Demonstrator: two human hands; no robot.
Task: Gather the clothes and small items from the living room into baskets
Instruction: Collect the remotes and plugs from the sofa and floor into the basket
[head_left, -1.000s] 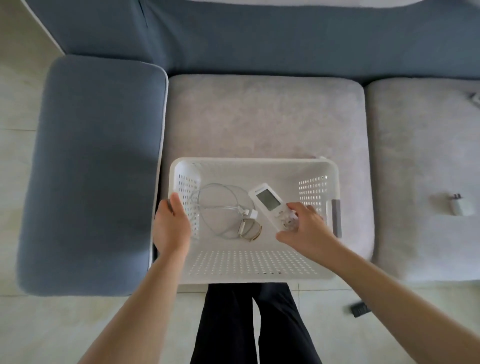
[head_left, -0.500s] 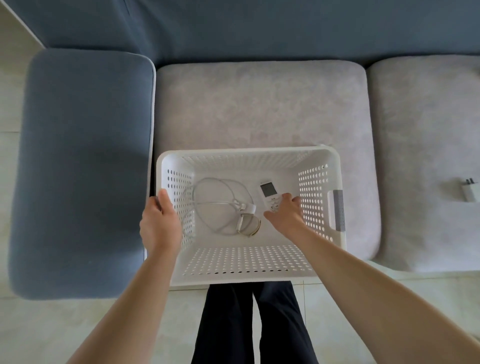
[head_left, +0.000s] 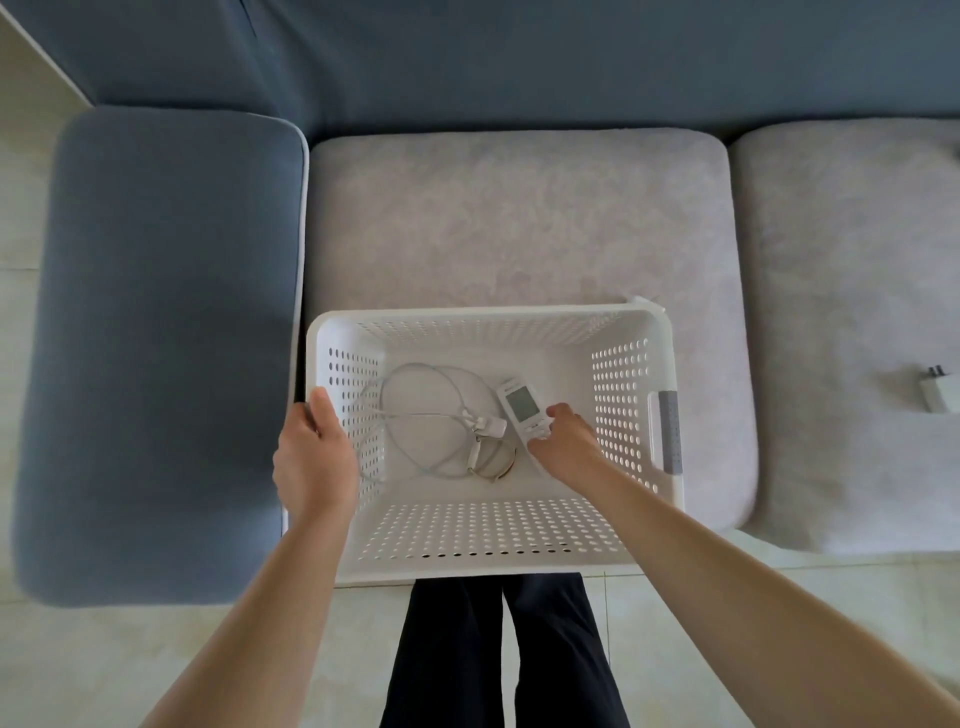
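Observation:
A white perforated basket (head_left: 488, 540) sits on the front of the grey sofa seat. My left hand (head_left: 314, 457) grips its left rim. Inside the basket my right hand (head_left: 563, 441) holds the near end of a white remote control (head_left: 518, 405), which lies against the basket floor. A coiled white cable (head_left: 426, 415) and a gold bracelet (head_left: 496, 462) lie on the floor of the basket to the left of the remote.
A white charger plug (head_left: 937, 392) lies on the right seat cushion. The blue sofa arm (head_left: 161, 338) is at the left, the blue backrest (head_left: 519, 62) behind. My dark trouser legs (head_left: 498, 654) stand on pale floor tiles in front of the sofa.
My right hand has lowered the remote from above the basket down onto its floor. My left hand has stayed on the left rim.

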